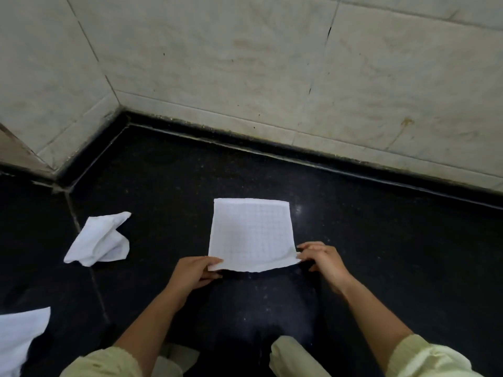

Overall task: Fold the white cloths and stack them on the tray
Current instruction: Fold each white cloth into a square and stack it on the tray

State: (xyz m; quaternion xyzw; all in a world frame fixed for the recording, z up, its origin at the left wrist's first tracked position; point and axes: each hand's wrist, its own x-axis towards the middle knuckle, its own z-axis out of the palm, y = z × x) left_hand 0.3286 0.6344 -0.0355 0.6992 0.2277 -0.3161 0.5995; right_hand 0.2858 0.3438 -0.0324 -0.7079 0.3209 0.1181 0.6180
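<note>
White cloth [251,234] lies flat on dark floor [381,240], centre of view, just in front of the person's knees. It looks already folded once, w/ doubled layers showing along its near edge. Left hand [192,273] pinches near-left corner, thumb on top, fingers curled under. Right hand [322,261] pinches near-right corner the same way; near edge is lifted slightly off floor, far edge rests down.

Second cloth [99,240], crumpled and unfolded, lies on floor well to the left. Third piece of white fabric [21,333] shows at lower-left frame edge; cannot tell whether folded or loose. Tiled wall [272,63] meets floor behind, w/ a corner at left.

Progress, judged from layout: early to mid. One cloth is mid-fold, prob. needing another fold; at least one cloth untouched. No tray is in view, so no stack can be confirmed. Remaining: finish this fold, fold the others, stack all on tray.
</note>
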